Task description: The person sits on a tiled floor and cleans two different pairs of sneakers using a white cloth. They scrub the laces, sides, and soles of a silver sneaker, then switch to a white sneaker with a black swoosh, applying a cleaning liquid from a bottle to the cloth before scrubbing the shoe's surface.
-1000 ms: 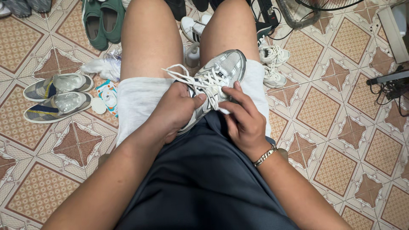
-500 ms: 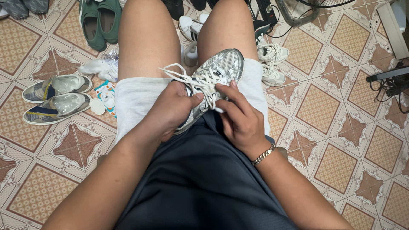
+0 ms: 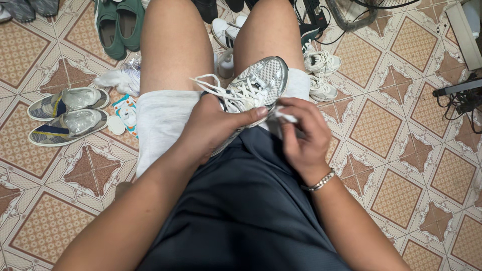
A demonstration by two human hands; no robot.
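A silver-and-white mesh sneaker (image 3: 261,80) with loose white laces (image 3: 216,85) rests on my lap, toe pointing away. My left hand (image 3: 213,125) wraps over the sneaker's heel and side and holds it. Just right of the shoe, my right hand (image 3: 301,133), with a metal bracelet on its wrist, pinches a small white piece (image 3: 286,116), a wipe or cloth; what it is exactly is unclear. I sit in light grey shorts (image 3: 160,120) and a dark shirt.
On the patterned tile floor lie a grey pair of shoes (image 3: 68,115) at left, green slip-ons (image 3: 118,25) at top left, white sneakers (image 3: 321,75) right of my knee, a wipes packet (image 3: 125,113), and cables with a power strip (image 3: 459,88) at right.
My right hand has lifted off the sneaker's side and drawn back to the right, now pinching the small white piece. The left hand keeps its hold on the shoe.
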